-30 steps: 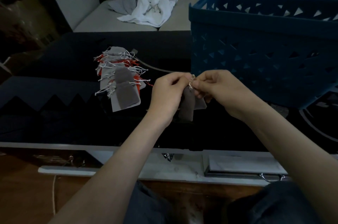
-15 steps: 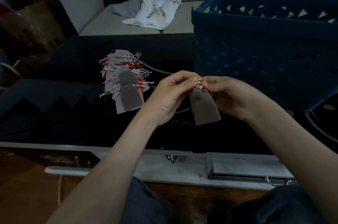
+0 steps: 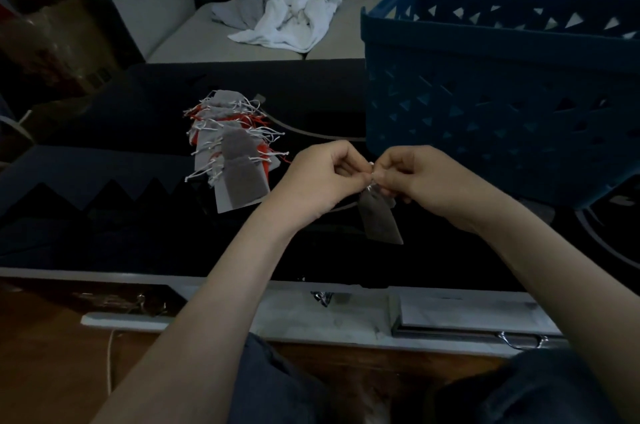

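Fingers of my left hand and right hand pinch the drawstrings of one grey drawstring pouch, which hangs just below them over the black table cover. Left of them lies one pile of grey and red pouches, too overlapped for me to count; right stands one blue plastic basket. Beyond, a beige sofa carries two crumpled cloths.

Mouth of the small grey fabric drawstring pouch sat hidden behind the pinching fingertips of my left hand and right hand; cords too fine to trace. Dark blue perforated plastic basket ran off the right edge. Lower pouches in the stack of grey and red fabric pouches lay buried under upper ones.
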`<state>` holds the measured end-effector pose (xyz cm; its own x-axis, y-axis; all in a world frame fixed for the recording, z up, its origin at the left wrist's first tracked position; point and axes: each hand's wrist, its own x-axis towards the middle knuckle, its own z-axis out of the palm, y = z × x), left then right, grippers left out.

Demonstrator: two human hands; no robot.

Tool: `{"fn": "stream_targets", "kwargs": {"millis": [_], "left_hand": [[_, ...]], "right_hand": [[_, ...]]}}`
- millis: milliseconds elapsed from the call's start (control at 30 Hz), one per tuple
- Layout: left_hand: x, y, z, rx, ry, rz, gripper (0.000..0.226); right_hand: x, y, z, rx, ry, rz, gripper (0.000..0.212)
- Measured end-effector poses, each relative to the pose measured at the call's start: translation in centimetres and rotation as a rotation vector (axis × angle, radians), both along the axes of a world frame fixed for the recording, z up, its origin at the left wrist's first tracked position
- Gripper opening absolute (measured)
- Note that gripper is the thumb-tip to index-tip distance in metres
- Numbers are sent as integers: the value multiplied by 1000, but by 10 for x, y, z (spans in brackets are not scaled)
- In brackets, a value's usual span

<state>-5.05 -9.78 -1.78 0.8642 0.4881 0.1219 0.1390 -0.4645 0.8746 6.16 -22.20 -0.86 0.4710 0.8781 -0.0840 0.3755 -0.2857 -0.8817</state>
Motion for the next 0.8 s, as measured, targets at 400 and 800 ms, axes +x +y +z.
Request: {"fn": "stream_targets", "kwargs": {"millis": [400, 800], "left_hand": [[-1, -5, 1, -169, 107, 68, 11], [2, -9, 0, -164, 74, 174, 16]], "right_hand": [[-3, 4, -2, -27, -429, 13, 2], [-9, 2, -4, 96, -541, -59, 6]]}}
